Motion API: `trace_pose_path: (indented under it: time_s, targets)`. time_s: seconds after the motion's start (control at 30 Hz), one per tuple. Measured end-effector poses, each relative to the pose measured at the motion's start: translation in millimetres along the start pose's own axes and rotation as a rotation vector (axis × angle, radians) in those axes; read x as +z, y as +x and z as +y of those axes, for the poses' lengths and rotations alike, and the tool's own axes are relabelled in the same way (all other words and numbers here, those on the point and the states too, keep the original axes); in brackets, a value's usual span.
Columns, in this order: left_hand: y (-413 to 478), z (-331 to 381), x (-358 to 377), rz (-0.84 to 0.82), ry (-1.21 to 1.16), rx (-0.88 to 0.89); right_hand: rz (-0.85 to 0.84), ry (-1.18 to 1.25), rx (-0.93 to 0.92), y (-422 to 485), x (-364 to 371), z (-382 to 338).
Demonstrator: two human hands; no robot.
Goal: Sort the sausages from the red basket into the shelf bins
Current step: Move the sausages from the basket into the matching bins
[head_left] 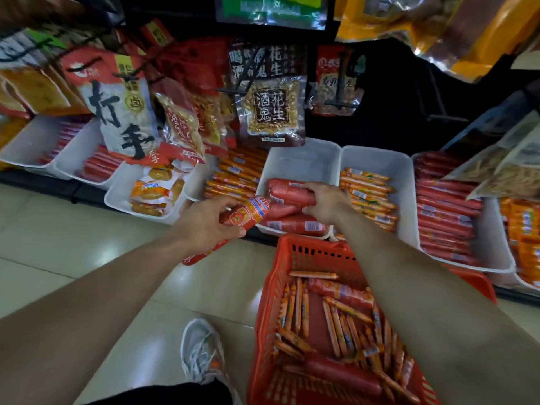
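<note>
A single wide-angle view, worn on the person's head, looks forward and steeply down along both bare forearms. The left hand [204, 220] and right hand [327, 206] sit near mid-frame, close to the lens. Beyond the hands runs the row of white shelf bins [301, 162], with hanging snack packets [271, 109] above, bowed by the lens toward the edges. Nearer than the right hand stands the red basket [292, 252]; nearer than the left hand lie tiled floor [73, 229] and a grey shoe [201, 352]
</note>
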State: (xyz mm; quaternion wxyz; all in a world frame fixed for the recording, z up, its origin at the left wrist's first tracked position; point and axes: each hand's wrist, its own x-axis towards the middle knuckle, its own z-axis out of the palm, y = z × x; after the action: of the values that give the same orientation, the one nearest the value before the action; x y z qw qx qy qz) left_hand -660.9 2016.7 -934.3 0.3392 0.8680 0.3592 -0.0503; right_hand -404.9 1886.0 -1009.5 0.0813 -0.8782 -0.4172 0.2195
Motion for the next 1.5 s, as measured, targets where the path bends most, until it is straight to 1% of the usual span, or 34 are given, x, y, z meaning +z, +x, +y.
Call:
trace_pose_path:
  time_s: [0.13,0.23,0.3,0.43,0.53,0.63,0.73,0.8,0.87,0.97,1.1,1.2,1.27,1.33,1.4,1.43,1.5]
  targets:
    - [15.2,-0.3,5.9,-0.038,-0.033,0.008,0.022,-0.025,-0.005,35.1,-10.3,-0.3]
    - [21.4,3.9,7.8,-0.035,-0.032,0.028,0.130,-0.050,-0.045,48.5,-18.8,-6.2]
    - [24.3,7.1,10.2,-0.028,-0.021,0.039,0.190,-0.038,-0.065,42.6,-17.4,-11.2]
    - [27.7,14.2,16.3,-0.037,-0.004,0.064,0.204,0.021,-0.116,8.0,-1.3,-8.3]
    - [35.8,19.1,24.2,-0.065,0.030,0.071,0.168,0.071,-0.156,-18.4,9.9,3.8]
    - [48.7,26.6,32.7,-0.081,0.152,0.103,0.114,0.304,-0.168,-37.2,13.3,13.1]
    - [62.5,35.5,40.4,-0.120,0.222,0.140,-0.046,0.467,-0.239,-45.5,10.0,11.1]
    - [70.0,41.2,45.2,-0.130,0.262,0.161,-0.121,0.476,-0.265,-45.6,6.6,8.0]
    - [76.3,46.0,48.6,-0.138,0.274,0.184,-0.107,0.420,-0.258,-40.4,2.9,8.2]
    - [85.5,54.1,53.1,-0.109,0.214,0.240,-0.133,0.371,-0.260,-31.9,-4.3,9.0]
    - [99.6,60.4,52.5,0.003,0.127,0.256,-0.058,0.423,-0.183,-19.4,-7.3,18.0]
    - [111.8,50.4,38.0,0.091,0.028,0.174,0.064,0.488,-0.064,-7.0,-4.9,37.3]
    - [116.8,37.5,28.9,0.122,0.082,0.099,0.150,0.469,0.019,4.7,-3.5,48.2]
    - [119.7,25.8,28.3,0.123,0.118,0.044,0.198,0.426,0.060,20.6,-2.5,52.3]
    - [122.1,17.8,33.0,0.110,0.095,-0.003,0.219,0.381,0.092,38.5,-3.9,45.7]
    - [123.8,15.4,35.5,0.097,0.083,-0.021,0.222,0.331,0.101,47.0,-4.9,40.2]
    - [127.0,12.7,38.6,0.066,0.066,-0.047,0.214,0.140,0.134,59.4,-3.5,28.3]
